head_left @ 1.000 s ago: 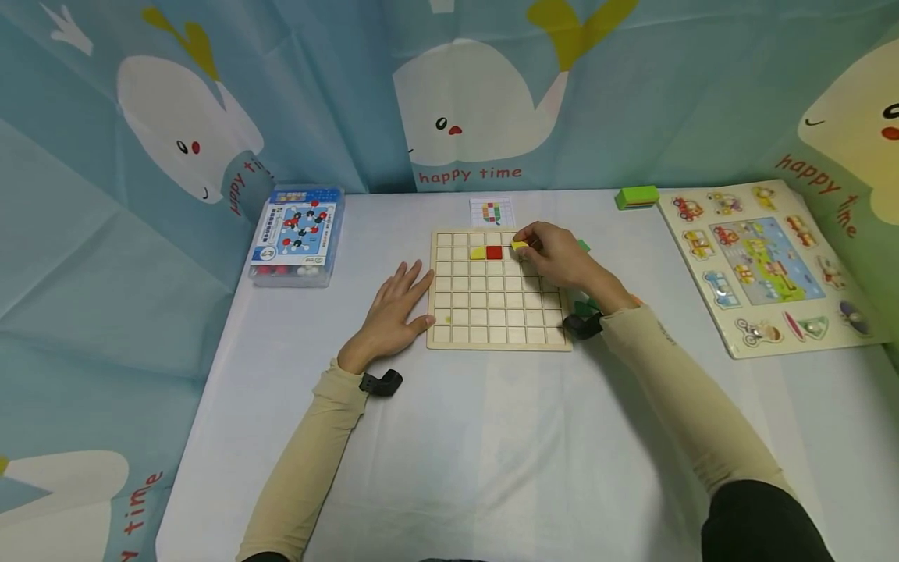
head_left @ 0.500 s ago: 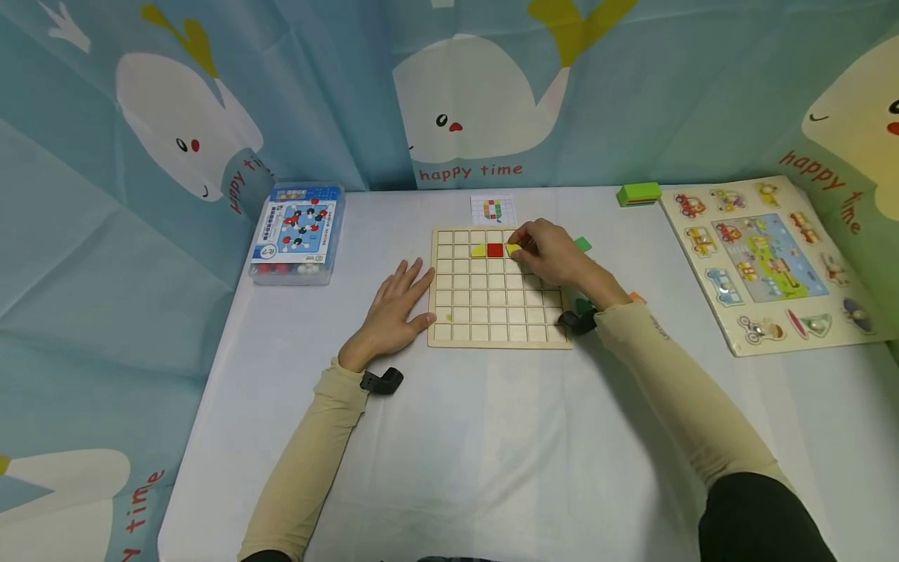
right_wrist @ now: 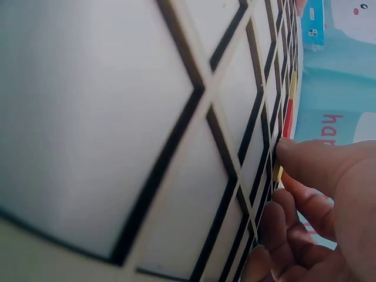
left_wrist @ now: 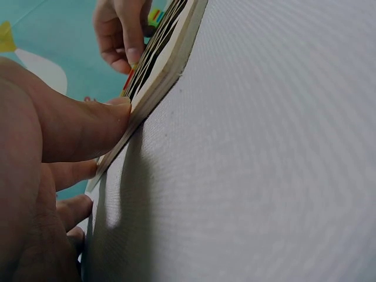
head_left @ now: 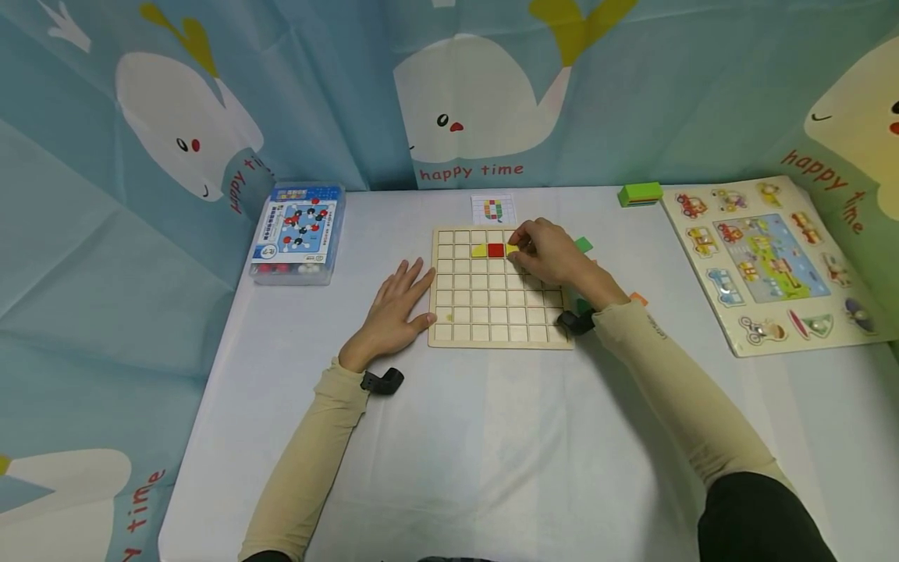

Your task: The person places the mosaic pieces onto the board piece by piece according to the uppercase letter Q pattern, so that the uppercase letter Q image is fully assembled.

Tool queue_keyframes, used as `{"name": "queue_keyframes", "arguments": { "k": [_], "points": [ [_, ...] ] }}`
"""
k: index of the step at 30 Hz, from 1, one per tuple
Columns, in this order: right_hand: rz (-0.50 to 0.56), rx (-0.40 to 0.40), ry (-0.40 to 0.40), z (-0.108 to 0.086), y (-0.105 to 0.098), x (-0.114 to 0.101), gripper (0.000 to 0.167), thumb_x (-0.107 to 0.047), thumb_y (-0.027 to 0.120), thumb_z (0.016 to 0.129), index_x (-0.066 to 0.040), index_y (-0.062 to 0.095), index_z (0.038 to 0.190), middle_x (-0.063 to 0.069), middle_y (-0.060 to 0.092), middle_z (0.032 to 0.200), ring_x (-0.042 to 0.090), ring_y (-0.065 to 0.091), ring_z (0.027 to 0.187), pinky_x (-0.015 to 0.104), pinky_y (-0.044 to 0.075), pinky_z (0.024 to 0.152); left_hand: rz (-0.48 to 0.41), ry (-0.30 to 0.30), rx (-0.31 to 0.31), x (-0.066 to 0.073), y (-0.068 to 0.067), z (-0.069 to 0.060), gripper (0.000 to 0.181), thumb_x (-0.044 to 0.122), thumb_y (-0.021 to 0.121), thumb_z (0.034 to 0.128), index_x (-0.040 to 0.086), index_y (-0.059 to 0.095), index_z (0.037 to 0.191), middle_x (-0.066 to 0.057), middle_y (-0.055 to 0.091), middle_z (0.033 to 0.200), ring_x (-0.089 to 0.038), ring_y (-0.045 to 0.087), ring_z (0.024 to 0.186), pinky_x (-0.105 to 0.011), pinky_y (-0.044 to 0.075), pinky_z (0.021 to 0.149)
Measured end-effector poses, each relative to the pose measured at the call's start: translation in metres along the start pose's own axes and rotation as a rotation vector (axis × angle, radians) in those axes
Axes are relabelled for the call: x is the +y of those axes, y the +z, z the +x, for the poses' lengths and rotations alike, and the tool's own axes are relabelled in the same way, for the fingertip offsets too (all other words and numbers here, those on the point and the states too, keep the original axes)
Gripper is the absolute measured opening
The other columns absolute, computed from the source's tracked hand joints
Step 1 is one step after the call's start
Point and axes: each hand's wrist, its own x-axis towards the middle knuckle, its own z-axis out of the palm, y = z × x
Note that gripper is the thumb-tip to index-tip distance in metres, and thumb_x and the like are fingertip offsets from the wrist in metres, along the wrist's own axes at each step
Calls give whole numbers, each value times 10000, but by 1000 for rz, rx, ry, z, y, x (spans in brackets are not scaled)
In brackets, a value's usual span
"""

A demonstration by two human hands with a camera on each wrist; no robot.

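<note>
A wooden grid board (head_left: 477, 300) lies flat on the white table. In its second row from the top sit a yellow tile (head_left: 480, 250) with a rounded corner and, beside it, a red square tile (head_left: 495, 250). My right hand (head_left: 551, 254) pinches a second yellow tile (right_wrist: 277, 172) between thumb and index finger, at the cell just right of the red one; the fingers partly cover it. My left hand (head_left: 395, 308) is spread on the table, its thumb and fingertips touching the board's left edge. From the left wrist view, the thumb (left_wrist: 88, 126) presses that edge.
Behind the board lies a small pattern card (head_left: 493, 209). Green tiles (head_left: 583, 245) and an orange tile (head_left: 638, 298) lie right of it, partly behind the right arm. A green block stack (head_left: 640, 194), a picture puzzle (head_left: 772, 261) and a plastic box (head_left: 298, 236) stand farther out.
My right hand has moved slightly left and lowered the yellow tile to the cell beside the red one. The left hand has stayed at the board's edge.
</note>
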Motion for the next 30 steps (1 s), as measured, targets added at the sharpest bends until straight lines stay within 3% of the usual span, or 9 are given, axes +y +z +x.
{"name": "queue_keyframes", "arguments": {
  "k": [18,30],
  "points": [
    [-28,-14,-25,-1,-6,1,287,-165,680,1037,51,626,1217,239,630,1144,355,618,1016,503,540,913,-11,0,-6,3,-2,-1,783,339,643,1046,63,279,1681,-178,130,1783,-379,-1,1667,-583,12,1338],
    [-54,58,80,-24,-53,32,301,-98,678,1016,66,662,1268,302,655,1215,439,646,1099,582,529,957,-5,-13,-4,2,0,0,783,313,643,1038,70,272,1684,-160,121,1788,-362,-6,1670,-575,18,1340]
  ]
}}
